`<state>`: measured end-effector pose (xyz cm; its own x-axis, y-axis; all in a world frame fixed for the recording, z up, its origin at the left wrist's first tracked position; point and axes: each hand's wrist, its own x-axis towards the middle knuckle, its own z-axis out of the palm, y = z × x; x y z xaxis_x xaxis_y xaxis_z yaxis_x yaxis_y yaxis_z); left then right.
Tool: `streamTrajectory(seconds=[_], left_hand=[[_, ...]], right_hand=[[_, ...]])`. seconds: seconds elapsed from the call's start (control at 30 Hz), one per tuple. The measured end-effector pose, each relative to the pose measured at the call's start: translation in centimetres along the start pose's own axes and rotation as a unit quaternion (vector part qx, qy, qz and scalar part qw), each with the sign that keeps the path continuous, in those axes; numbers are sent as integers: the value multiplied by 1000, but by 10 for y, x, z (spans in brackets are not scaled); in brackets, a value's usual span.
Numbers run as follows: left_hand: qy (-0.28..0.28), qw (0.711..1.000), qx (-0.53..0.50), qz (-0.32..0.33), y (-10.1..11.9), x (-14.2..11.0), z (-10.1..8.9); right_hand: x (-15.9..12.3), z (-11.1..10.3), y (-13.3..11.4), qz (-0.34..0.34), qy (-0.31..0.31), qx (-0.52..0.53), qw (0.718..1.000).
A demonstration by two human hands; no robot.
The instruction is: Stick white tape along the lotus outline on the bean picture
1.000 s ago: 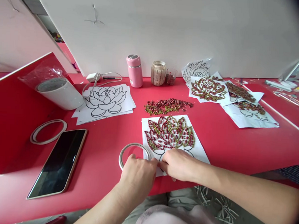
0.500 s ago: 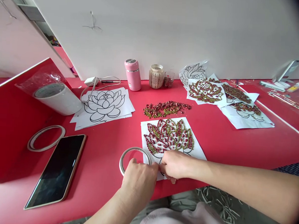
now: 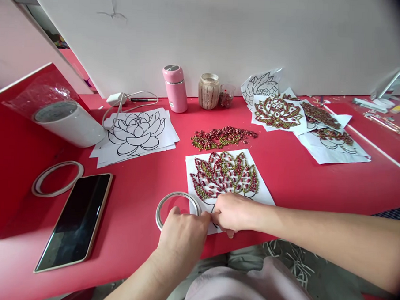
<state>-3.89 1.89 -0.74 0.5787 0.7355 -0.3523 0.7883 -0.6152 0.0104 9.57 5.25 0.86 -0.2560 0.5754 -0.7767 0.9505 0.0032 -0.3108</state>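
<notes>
A white sheet with a lotus drawing [image 3: 224, 175], partly covered in red and green beans, lies near the front edge of the red table [image 3: 294, 180]. My left hand [image 3: 182, 234] rests on a thin roll of white tape [image 3: 171, 201] just left of the sheet, fingers curled round its near rim. My right hand [image 3: 233, 212] lies over the sheet's lower part, fingers bent and pinched toward the left hand. What the fingertips hold between them is hidden.
A pile of loose beans [image 3: 220, 137] lies behind the sheet. Blank lotus printouts [image 3: 136, 131], a large tape roll [image 3: 67, 122], a second thin ring [image 3: 56, 177] and a phone [image 3: 75, 220] sit left. A pink flask [image 3: 174, 88], a jar [image 3: 208, 90] and finished sheets [image 3: 287, 116] stand behind.
Both hands stay pressed together at the sheet's lower left corner, hardly moving. The view has shifted slightly with my head.
</notes>
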Motion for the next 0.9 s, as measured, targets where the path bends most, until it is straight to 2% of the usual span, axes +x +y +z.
streamTrajectory(seconds=[0.27,0.53,0.6,0.77,0.9], left_hand=[[22,1000,14,-5,1,-4,2],[57,998,32,-20,12,-11,3],[90,995,41,-16,12,-17,2],[258,961,75,-57,-8,-34,-3],[316,940,61,-111,-32,-37,6]], right_hand=[[-3,4,3,-21,21,14,999],[1,7,3,-8,28,29,999],[2,7,3,-5,14,40,999],[2,11,4,2,18,47,999],[-3,17,8,-18,67,28,997]])
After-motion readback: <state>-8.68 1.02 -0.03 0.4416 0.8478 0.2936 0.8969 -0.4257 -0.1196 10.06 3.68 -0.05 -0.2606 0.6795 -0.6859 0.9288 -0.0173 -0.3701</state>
